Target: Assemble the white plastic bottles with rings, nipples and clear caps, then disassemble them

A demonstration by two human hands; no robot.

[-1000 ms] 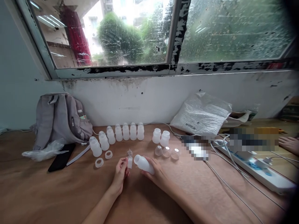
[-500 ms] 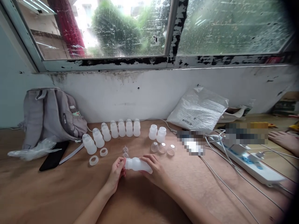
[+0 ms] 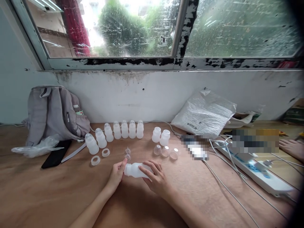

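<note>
A frosted baby bottle (image 3: pixel 136 170) lies sideways between my hands, just above the table. My left hand (image 3: pixel 117 173) grips its neck end with thumb and fingers. Around the bottle's body, my right hand (image 3: pixel 155 177) has its fingers wrapped from the right. Just beyond the bottle are clear nipples (image 3: pixel 127 151). Two white collar rings (image 3: pixel 95 160) lie to the left. Three clear caps (image 3: pixel 164 151) rest on the right, in front of two open bottles (image 3: pixel 156 134). Several capped bottles (image 3: pixel 124 129) stand in a curved row at the back left.
A grey backpack (image 3: pixel 51 114), a clear plastic bag (image 3: pixel 35 148) and a black phone-like slab (image 3: pixel 55 155) occupy the left. On the right are a silvery plastic mailer (image 3: pixel 201 110), a power strip (image 3: pixel 256 171) and cables. Another person's hand (image 3: pixel 291 147) rests at the far right.
The bottle has shifted slightly left in my hands. My right-hand fingers have moved along its body and spread somewhat. The view has shifted slightly.
</note>
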